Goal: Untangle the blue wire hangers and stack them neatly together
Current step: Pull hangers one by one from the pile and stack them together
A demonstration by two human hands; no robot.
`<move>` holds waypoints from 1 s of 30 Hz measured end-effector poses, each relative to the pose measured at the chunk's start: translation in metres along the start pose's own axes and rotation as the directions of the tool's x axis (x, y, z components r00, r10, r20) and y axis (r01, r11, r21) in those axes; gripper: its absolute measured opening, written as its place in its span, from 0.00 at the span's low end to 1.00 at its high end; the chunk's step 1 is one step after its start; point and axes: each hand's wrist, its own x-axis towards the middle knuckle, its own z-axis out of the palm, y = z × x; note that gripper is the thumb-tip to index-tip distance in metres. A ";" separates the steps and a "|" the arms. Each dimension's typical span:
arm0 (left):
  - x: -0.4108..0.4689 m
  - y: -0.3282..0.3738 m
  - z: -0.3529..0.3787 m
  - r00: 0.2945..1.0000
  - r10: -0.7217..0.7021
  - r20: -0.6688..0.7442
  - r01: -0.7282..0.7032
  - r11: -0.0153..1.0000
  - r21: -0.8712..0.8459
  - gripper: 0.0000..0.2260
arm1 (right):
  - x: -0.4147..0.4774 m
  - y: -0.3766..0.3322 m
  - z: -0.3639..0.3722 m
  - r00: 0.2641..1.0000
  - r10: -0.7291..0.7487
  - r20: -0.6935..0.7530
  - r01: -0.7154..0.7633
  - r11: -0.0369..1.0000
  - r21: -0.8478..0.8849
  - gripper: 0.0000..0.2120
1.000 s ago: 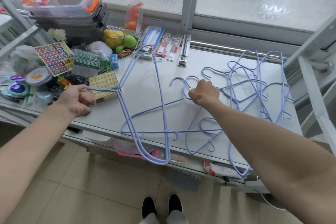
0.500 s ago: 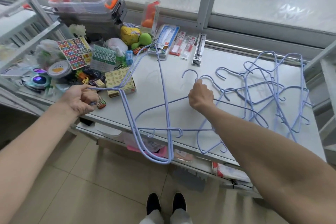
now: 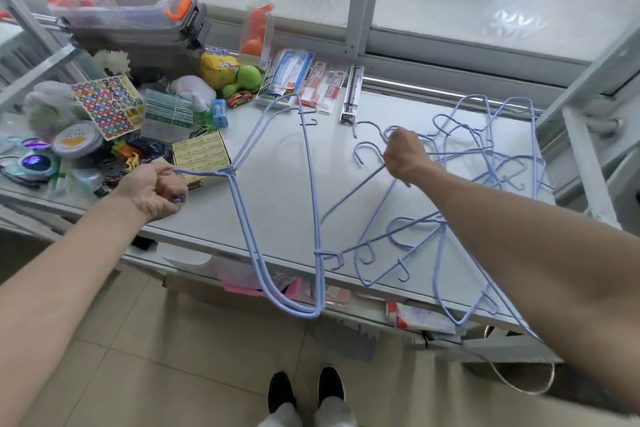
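Observation:
My left hand (image 3: 157, 190) grips the hooks of a stacked set of blue wire hangers (image 3: 313, 191); their triangles lie across the white table (image 3: 277, 163) and hang past its front edge. My right hand (image 3: 405, 157) is closed on the necks of more blue hangers (image 3: 362, 153) at the table's middle, with their hooks curling out to the left of the fist. Below my right forearm lie several loose hangers (image 3: 401, 246) that cross each other. A tangled heap of hangers (image 3: 491, 146) fills the table's back right.
Small goods crowd the table's left: a sticker sheet (image 3: 107, 107), a yellow box (image 3: 202, 156), a toy car (image 3: 239, 99), stacked plastic bins (image 3: 131, 10). Packaged items (image 3: 325, 87) line the back by the window frame. A metal rack (image 3: 588, 135) stands at right. My feet are on the tiled floor.
My right hand has moved toward the back of the table with the hanger necks, closer to the tangled heap. The left hand keeps its hold in the same place.

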 end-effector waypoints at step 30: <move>0.020 -0.067 0.054 0.998 0.059 0.021 -0.059 0.998 -0.006 0.17 | -0.032 -0.122 0.039 0.714 -0.661 0.232 0.659 0.746 0.096 0.13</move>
